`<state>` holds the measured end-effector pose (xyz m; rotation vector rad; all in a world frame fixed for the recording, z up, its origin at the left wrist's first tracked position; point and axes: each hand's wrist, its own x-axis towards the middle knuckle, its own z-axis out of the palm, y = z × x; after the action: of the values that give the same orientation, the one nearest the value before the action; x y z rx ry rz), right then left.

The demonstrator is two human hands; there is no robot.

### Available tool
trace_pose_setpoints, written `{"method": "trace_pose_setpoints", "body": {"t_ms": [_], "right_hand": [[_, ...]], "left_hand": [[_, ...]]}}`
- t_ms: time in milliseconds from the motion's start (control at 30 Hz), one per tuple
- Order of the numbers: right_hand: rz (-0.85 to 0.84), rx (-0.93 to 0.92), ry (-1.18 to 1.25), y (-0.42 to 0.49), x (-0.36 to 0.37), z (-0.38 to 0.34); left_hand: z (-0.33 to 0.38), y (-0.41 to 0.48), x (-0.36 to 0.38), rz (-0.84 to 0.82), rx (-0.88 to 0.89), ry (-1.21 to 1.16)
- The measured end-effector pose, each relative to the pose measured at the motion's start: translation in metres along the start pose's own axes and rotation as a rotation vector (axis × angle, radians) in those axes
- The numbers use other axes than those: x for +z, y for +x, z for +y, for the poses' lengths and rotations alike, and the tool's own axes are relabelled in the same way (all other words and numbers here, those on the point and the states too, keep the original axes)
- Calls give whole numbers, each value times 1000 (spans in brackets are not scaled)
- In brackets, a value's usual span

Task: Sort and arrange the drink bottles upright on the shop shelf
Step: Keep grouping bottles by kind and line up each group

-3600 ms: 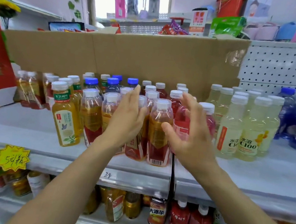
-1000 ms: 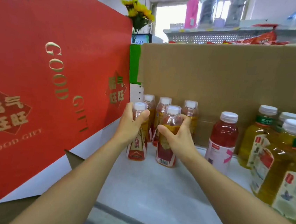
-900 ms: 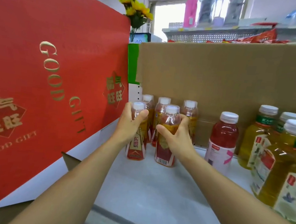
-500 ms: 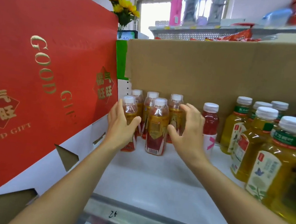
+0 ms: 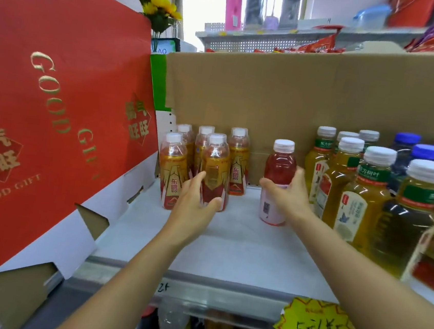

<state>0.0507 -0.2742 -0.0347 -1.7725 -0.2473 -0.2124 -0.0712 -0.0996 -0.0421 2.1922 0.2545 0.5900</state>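
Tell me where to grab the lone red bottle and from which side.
Grip the red bottle round its straight labelled body, below the shoulder, coming from the front. It stands upright, cardboard box behind it and tea bottles close on its right, with bare shelf in front. The right hand wraps it there.

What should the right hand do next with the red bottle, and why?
Probably slide the red bottle left, beside the gold-labelled bottles: the right hand grips it, and it stands alone in a gap, while the left hand is open.

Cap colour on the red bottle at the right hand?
White cap on the red bottle; head view.
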Motion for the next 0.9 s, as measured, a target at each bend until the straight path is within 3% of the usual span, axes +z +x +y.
{"method": "trace_pose_setpoints", "body": {"t_ms": [200, 367, 600, 900], "right_hand": [[-119, -117, 22, -66, -34, -7], [-188, -235, 24, -125, -81, -19], [-5, -389, 76, -182, -153, -26], [319, -364, 13, -199, -302, 8]], "left_hand": [[23, -41, 24, -198, 68, -92], [43, -81, 35, -200, 183, -176], [102, -124, 64, -98, 347, -411], [196, -159, 165, -228, 489, -490]]}}
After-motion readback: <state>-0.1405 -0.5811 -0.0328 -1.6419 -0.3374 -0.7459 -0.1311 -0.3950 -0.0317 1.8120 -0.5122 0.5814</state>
